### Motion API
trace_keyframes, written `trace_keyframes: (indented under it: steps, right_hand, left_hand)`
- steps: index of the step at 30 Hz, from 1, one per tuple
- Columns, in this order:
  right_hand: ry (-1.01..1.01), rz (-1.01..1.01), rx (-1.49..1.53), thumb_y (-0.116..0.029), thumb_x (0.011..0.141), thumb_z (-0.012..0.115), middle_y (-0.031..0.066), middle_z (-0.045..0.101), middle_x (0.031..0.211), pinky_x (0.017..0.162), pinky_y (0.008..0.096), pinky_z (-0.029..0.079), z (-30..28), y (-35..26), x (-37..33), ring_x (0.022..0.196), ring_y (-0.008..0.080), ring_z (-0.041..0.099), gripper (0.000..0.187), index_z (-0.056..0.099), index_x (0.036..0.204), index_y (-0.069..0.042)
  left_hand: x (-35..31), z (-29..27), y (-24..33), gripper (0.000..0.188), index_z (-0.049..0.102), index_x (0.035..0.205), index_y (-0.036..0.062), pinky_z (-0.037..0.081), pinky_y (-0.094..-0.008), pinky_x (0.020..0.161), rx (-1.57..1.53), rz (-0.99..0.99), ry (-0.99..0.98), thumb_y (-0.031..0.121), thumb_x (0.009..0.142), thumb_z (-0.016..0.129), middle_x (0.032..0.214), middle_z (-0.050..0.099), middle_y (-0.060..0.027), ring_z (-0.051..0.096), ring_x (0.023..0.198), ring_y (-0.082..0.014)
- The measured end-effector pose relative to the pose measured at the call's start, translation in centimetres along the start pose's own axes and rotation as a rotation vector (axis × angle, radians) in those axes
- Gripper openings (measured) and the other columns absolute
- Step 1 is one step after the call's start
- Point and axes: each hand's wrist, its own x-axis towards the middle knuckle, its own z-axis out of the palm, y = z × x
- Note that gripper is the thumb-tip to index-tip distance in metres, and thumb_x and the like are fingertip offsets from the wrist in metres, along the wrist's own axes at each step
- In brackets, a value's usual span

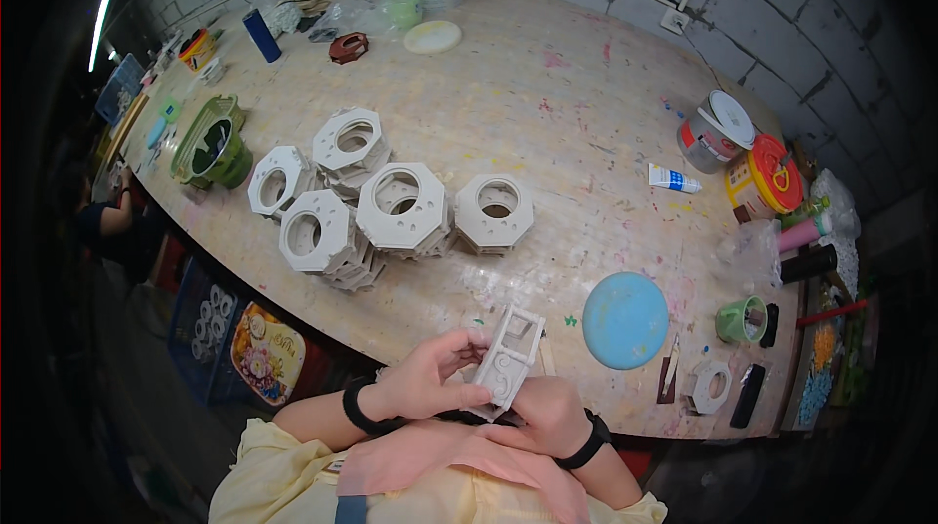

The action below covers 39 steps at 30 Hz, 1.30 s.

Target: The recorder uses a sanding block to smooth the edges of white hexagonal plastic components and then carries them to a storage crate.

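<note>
In front of my body I hold a white lantern-like casting (513, 358) with a rectangular opening and a raised scroll pattern, tilted upward. My left hand (435, 375) is closed on its left side, thumb across the lower face. At the lower right, my right hand (549, 415) is curled against the piece, its fingers partly hidden. Beyond my hands are stacked white octagonal frames with round holes (389, 194); a smaller stack (477, 231) stands at their right. Right of my hands lies a blue round disc (625, 353).
A craft knife (671, 368), a white octagonal ring (710, 387) and a green cup (740, 320) are at right. Farther back are a paint tube (674, 178) and buckets (716, 133). A green basket (217, 151) stands left. Another person's arm (119, 211) shows far left.
</note>
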Motion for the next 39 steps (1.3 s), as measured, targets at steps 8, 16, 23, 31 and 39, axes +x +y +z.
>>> trace_keyframes:
  steps: [8,16,23,31,39]
  right_hand:
    - [0.267,0.198,0.496,-0.025,0.085,0.06,0.0103,0.059,0.067,0.049,0.0283,0.042,-0.4,0.3,-0.6,0.053,0.0229,0.057,0.024,0.059,0.085,-0.001]
    - [0.193,0.067,0.27,-0.017,0.079,0.065,0.009,0.057,0.064,0.047,0.0309,0.042,-0.7,-0.6,-0.2,0.05,0.0238,0.055,0.014,0.059,0.079,-0.004]
    - [0.147,-0.069,0.183,-0.021,0.074,0.068,0.0084,0.053,0.059,0.045,0.0343,0.041,0.3,-0.1,-0.3,0.049,0.0249,0.053,0.019,0.059,0.077,-0.005]
    - [0.125,-0.123,0.012,-0.024,0.072,0.07,0.007,0.049,0.056,0.042,0.0335,0.039,0.3,-0.2,-0.1,0.047,0.0241,0.05,0.025,0.055,0.07,-0.004]
    - [0.275,0.085,0.145,-0.021,0.076,0.068,0.0084,0.055,0.06,0.045,0.0301,0.041,-0.3,0.0,0.0,0.05,0.0235,0.054,0.02,0.058,0.077,-0.004]
  left_hand:
    - [-0.4,-0.4,-0.8,0.057,0.045,0.118,0.0007,0.035,-0.0351,0.093,0.57,0.305,-0.085,0.009,0.07,0.074,0.109,0.049,-0.0125,0.046,0.109,-0.0242]
    - [-0.1,-0.8,-0.4,0.052,0.047,0.113,0.0008,0.038,-0.036,0.091,0.677,0.466,-0.166,0.012,0.069,0.074,0.109,0.049,-0.0146,0.048,0.105,-0.0285]
    - [0.2,-0.5,0.0,0.04,0.044,0.118,-0.0009,0.039,-0.0342,0.093,0.113,0.21,-0.032,0.013,0.084,0.06,0.112,0.051,-0.009,0.048,0.107,-0.0176]
    - [0.0,0.3,1.0,0.032,0.044,0.115,0.0006,0.044,-0.0292,0.088,-0.111,-0.06,0.003,0.004,0.085,0.057,0.11,0.054,-0.0072,0.052,0.103,-0.0144]
    - [-0.4,0.2,-0.1,0.027,0.048,0.106,0.0016,0.042,-0.0278,0.085,0.048,0.072,0.019,0.004,0.083,0.061,0.101,0.053,-0.0039,0.05,0.097,-0.0107]
